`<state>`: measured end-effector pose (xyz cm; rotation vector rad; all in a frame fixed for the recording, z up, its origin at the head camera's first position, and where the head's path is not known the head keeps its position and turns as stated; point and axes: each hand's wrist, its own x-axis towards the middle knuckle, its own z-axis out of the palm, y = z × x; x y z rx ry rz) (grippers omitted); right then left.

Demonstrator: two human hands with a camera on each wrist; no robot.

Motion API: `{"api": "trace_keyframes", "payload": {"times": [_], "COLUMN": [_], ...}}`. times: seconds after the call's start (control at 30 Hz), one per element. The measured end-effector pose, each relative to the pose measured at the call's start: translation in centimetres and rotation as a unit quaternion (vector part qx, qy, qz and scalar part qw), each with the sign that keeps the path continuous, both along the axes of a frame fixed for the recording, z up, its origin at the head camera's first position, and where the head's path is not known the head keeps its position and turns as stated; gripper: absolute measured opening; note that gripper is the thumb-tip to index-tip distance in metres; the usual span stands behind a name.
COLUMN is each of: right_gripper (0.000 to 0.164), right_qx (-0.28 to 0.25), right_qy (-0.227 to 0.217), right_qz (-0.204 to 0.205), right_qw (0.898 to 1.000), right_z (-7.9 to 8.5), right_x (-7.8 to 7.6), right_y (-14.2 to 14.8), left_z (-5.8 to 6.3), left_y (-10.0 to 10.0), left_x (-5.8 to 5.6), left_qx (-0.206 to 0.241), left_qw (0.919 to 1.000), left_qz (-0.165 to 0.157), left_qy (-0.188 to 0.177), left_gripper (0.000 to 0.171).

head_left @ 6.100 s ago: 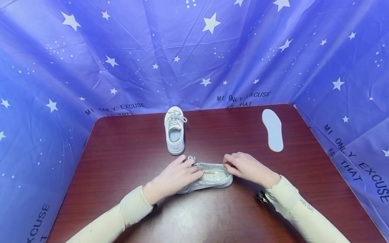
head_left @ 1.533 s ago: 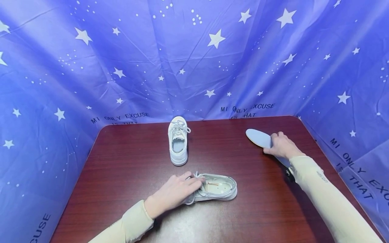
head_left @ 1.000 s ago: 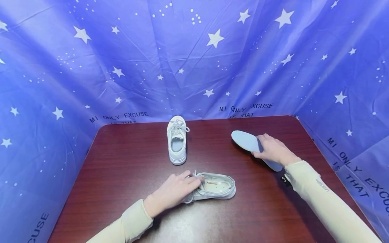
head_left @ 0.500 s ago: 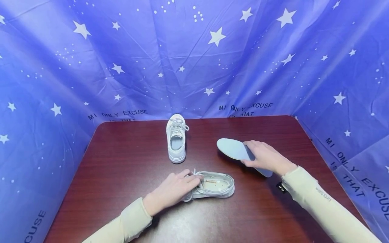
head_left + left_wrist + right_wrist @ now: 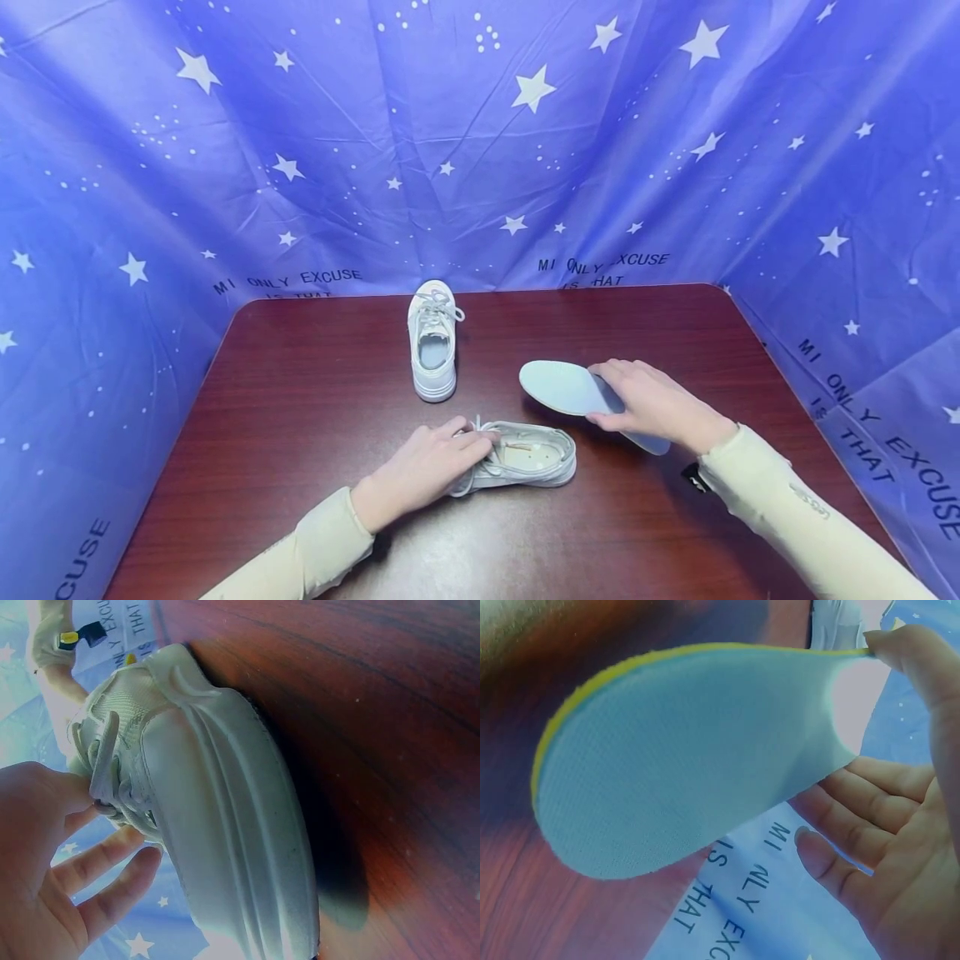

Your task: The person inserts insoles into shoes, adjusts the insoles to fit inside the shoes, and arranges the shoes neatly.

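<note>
A light grey-white lace-up shoe (image 5: 536,479) lies near the middle of the table, its opening to the right and its bare inner sole showing. My left hand (image 5: 431,467) grips it at the laces and tongue; in the left wrist view the fingers bend over the laces (image 5: 109,761), some tips out of sight. Up and to the right of the shoe, my right hand (image 5: 660,404) holds a pale insole (image 5: 558,387) across its middle. The right wrist view shows thumb and fingers on opposite edges of this yellow-rimmed insole (image 5: 675,765), which is tilted above the table.
A second white shoe (image 5: 435,379) stands farther back, toe toward the curtain, with a grey insole (image 5: 433,352) inside. The dark red wooden table (image 5: 315,375) is bordered by a blue star-patterned curtain (image 5: 450,108).
My right hand took hold of the insole at the far right and has carried it left and nearer, toward the shoe's heel. My left hand has stayed on the shoe.
</note>
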<state>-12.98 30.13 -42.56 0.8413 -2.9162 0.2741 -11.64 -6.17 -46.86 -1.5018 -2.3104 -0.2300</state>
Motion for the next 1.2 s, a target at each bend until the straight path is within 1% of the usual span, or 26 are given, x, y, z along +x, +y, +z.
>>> {"api": "trace_keyframes", "payload": {"times": [0.27,0.57,0.7,0.83,1.03,1.2], "right_gripper": [0.060,0.055,0.055,0.055,0.047,0.044], "right_qx": [0.006,0.002,-0.001,0.001,-0.009,-0.017], "right_qy": [0.016,0.041,0.040,0.040,0.036,0.048], "right_qz": [0.019,0.045,0.050,0.060,0.076,0.096], "right_qw": [1.000,0.998,0.998,0.997,0.996,0.994], "right_z": [0.0,0.6,0.7,0.8,1.4,1.7], "right_x": [0.9,2.0,2.4,2.9,3.5,3.7], "right_y": [-0.2,-0.6,-0.7,-0.7,-0.8,-0.9], "left_z": [0.2,0.1,0.1,0.1,0.2,0.3], "left_y": [0.0,0.0,0.0,0.0,0.1,0.1], "left_x": [0.1,0.0,0.0,-0.1,-0.2,-0.3], "left_qx": [0.003,0.011,0.014,0.016,0.019,0.019], "left_qw": [1.0000,0.9999,0.9999,0.9998,0.9994,0.9991], "left_qz": [-0.001,-0.003,-0.003,-0.006,-0.012,-0.014], "left_qy": [0.007,0.007,0.008,0.013,0.027,0.034], "left_gripper": [0.035,0.032,0.029,0.030,0.032,0.032]}}
